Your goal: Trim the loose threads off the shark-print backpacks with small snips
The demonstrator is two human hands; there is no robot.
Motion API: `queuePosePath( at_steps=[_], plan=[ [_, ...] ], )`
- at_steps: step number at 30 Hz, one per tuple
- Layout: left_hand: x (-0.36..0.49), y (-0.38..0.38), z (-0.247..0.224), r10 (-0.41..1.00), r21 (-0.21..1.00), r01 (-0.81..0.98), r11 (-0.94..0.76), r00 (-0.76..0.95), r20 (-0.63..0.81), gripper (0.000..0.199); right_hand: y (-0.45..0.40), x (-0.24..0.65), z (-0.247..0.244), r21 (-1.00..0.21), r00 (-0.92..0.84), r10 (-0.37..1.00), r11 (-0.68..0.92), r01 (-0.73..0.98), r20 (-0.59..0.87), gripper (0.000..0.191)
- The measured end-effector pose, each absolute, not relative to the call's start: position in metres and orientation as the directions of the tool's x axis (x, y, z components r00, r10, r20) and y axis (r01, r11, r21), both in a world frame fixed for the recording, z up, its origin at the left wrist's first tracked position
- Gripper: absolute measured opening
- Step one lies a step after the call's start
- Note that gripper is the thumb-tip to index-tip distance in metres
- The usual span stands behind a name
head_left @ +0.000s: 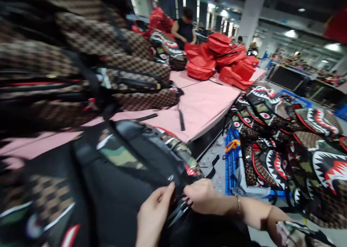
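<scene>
A black backpack [108, 189] with brown checked and camouflage panels lies back side up in front of me, its straps showing. My left hand [155, 210] is closed, thumb and finger pinching black material at the backpack's near right edge. Close beside it, my right hand [202, 195] is closed round a pair of scissors [180, 211], whose blades point down and to the left. The fingers of the right hand are also close against the backpack's edge; whether they grip the fabric too cannot be made out. Motion blurs parts of the picture.
Brown checked backpacks [108, 55] are piled high at the left on a pink-topped table [207, 99]. Red bags [217, 59] lie farther back, near a person [185, 28]. At the right, a blue crate [230, 167] is heaped with shark-mouth backpacks [306, 146].
</scene>
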State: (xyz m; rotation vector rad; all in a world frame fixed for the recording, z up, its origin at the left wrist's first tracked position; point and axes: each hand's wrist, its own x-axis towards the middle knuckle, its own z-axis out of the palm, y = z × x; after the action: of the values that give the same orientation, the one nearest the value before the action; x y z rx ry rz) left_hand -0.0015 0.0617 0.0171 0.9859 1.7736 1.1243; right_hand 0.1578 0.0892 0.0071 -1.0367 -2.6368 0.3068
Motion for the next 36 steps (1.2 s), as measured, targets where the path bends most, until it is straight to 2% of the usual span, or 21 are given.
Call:
queuePosePath(
  at_steps=[3,6,8,10,13,16,18,20,23,25,31,36],
  plan=[
    [0.003,0.063,0.023,0.864,0.893,0.184,0.412,-0.389,-0.318,0.045,0.082,0.158,0.0,-0.317,-0.691,0.691,0.717,0.621,0.211,0.018],
    [0.009,0.066,0.025,0.855,0.898,0.088,0.431,-0.357,-0.376,0.041,0.078,0.154,-0.008,-0.298,-0.678,0.691,0.721,0.625,0.252,0.016],
    [0.011,0.064,0.024,0.853,0.918,-0.096,0.384,-0.345,-0.393,0.037,0.079,0.154,-0.01,-0.294,-0.625,0.712,0.702,0.649,0.32,0.015],
    [0.012,0.061,0.023,0.824,0.883,-0.372,0.286,-0.374,-0.425,0.028,0.08,0.156,-0.008,-0.367,-0.552,0.741,0.67,0.645,0.383,0.011],
    [0.013,0.057,0.021,0.761,0.674,-0.73,0.111,-0.373,-0.53,0.01,0.081,0.162,0.002,-0.583,-0.502,0.773,0.628,0.515,0.388,0.02],
    [0.014,0.057,0.017,0.754,0.449,-0.892,0.045,-0.264,-0.601,0.011,0.082,0.168,0.014,-0.72,-0.566,0.756,0.59,0.367,0.33,0.029],
    [0.014,0.058,0.013,0.763,0.358,-0.933,0.039,-0.204,-0.614,0.019,0.087,0.173,0.022,-0.766,-0.597,0.747,0.556,0.322,0.291,0.035],
    [0.015,0.058,0.011,0.782,0.317,-0.948,0.023,-0.18,-0.597,0.024,0.097,0.177,0.027,-0.784,-0.591,0.757,0.534,0.316,0.277,0.033],
    [0.015,0.058,0.008,0.815,0.284,-0.958,0.032,-0.139,-0.563,0.025,0.121,0.182,0.031,-0.73,-0.58,0.747,0.588,0.347,0.326,0.019],
    [0.015,0.057,0.007,0.828,0.266,-0.961,0.075,-0.088,-0.554,0.023,0.138,0.183,0.032,-0.677,-0.622,0.693,0.656,0.333,0.366,0.015],
    [0.015,0.056,0.009,0.85,0.303,-0.94,0.155,-0.03,-0.526,0.02,0.169,0.175,0.03,-0.563,-0.806,0.439,0.81,0.164,0.397,0.021],
    [0.015,0.056,0.007,0.854,0.33,-0.925,0.187,-0.014,-0.52,0.024,0.177,0.167,0.03,-0.528,-0.865,0.357,0.839,0.131,0.353,0.025]
  ],
)
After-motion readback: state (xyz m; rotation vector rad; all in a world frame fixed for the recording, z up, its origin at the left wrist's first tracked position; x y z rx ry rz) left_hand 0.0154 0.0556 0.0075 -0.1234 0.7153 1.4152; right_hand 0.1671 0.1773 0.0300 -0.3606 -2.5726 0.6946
